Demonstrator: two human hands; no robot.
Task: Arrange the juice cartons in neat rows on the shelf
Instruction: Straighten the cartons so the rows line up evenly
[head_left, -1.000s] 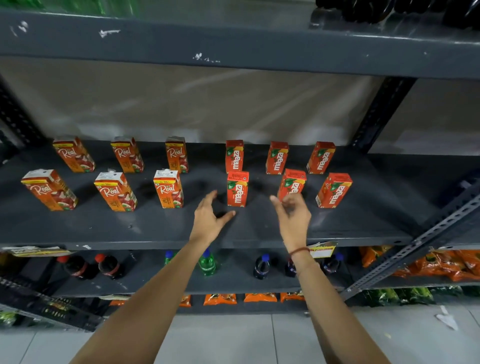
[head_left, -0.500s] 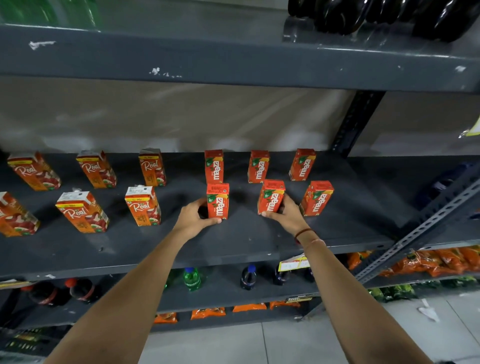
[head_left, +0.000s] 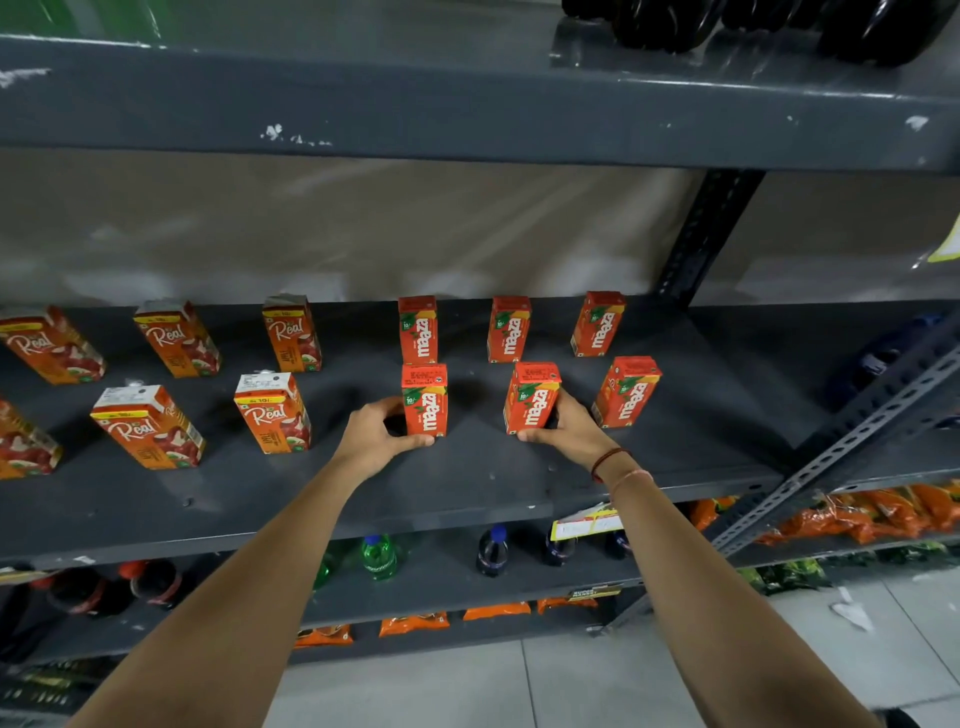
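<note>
Small red Maaza cartons stand upright in two rows on the dark grey shelf (head_left: 467, 483). My left hand (head_left: 376, 434) grips the front-left Maaza carton (head_left: 425, 400) at its base. The front-middle Maaza carton (head_left: 532, 397) is held low down by my right hand (head_left: 569, 428). A third front Maaza carton (head_left: 626, 392) stands free to the right. Behind them is a back row of three Maaza cartons (head_left: 509, 329). To the left, orange Real cartons (head_left: 272, 413) stand in two rows, several of them.
A grey upper shelf (head_left: 467, 104) hangs low overhead with dark bottles on it. A slanted metal brace (head_left: 841, 447) crosses at the right. Below are soda bottles (head_left: 379, 556) and orange snack packets (head_left: 857, 519). A price tag (head_left: 587, 525) hangs from the shelf edge.
Both hands went from open and reaching to closed around the two front Maaza cartons. The view has shifted closer and to the right.
</note>
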